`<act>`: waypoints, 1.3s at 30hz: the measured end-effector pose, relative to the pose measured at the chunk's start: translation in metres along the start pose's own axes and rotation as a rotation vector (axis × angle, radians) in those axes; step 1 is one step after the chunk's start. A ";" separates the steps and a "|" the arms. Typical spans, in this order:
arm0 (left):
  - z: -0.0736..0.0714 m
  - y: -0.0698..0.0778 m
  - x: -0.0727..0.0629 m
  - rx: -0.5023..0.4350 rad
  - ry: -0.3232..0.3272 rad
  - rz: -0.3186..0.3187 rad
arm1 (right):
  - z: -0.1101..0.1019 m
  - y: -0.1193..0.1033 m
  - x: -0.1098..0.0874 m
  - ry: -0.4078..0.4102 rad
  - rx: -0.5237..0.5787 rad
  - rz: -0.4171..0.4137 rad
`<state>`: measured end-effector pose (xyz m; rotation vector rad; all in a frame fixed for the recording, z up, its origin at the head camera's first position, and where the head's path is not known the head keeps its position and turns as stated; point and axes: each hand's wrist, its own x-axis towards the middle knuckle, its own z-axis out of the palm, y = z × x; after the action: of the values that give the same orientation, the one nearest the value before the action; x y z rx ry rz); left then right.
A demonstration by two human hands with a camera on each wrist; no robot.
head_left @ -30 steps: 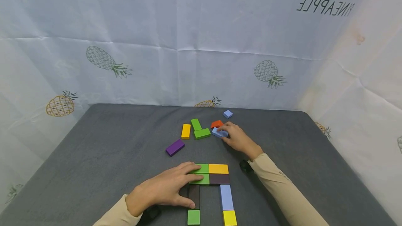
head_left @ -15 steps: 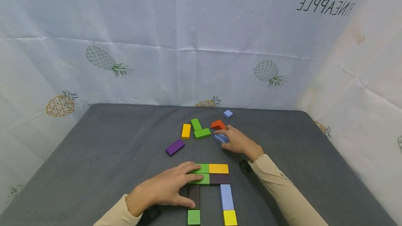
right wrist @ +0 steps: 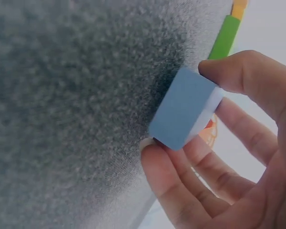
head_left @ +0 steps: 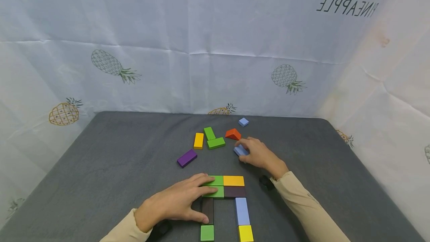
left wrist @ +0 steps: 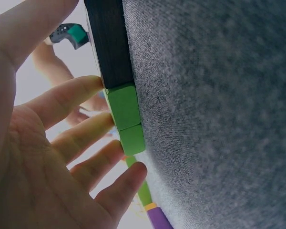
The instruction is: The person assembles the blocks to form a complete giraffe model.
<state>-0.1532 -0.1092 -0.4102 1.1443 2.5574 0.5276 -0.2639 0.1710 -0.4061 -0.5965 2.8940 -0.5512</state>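
My right hand (head_left: 261,155) pinches a light blue block (head_left: 240,150) between thumb and fingers, low over the grey cloth; the right wrist view shows the block (right wrist: 181,107) with its end facing the camera. My left hand (head_left: 176,202) lies over the left side of a flat arrangement of blocks, fingers extended. Its fingertips rest on two green blocks (head_left: 220,192), and its thumb touches a dark brown block (head_left: 208,210). Beside the green ones lie a yellow block (head_left: 233,180) and a dark purplish block (head_left: 234,191). Below them is another light blue block (head_left: 242,211).
Beyond the arrangement lie a purple block (head_left: 187,158), a yellow block (head_left: 198,140), two green blocks (head_left: 216,143), a red-orange wedge (head_left: 233,134) and a small light blue block (head_left: 243,122). A green block (head_left: 207,233) and a yellow block (head_left: 246,233) lie nearest the person.
My right hand has drawn the light blue block toward the person and slightly right, away from the red-orange wedge, which now shows fully. The left hand has stayed in place.
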 end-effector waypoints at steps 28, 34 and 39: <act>-0.001 0.001 0.001 -0.021 -0.026 -0.025 | 0.005 0.003 -0.051 0.021 0.084 0.087; 0.000 0.001 0.002 -0.005 -0.025 -0.016 | 0.003 0.003 -0.058 0.010 0.080 0.030; 0.000 0.000 0.002 0.001 -0.020 -0.006 | 0.000 0.006 -0.062 -0.043 0.114 -0.027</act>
<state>-0.1540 -0.1079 -0.4103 1.1364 2.5434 0.5116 -0.2098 0.2009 -0.4048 -0.6236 2.7960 -0.6926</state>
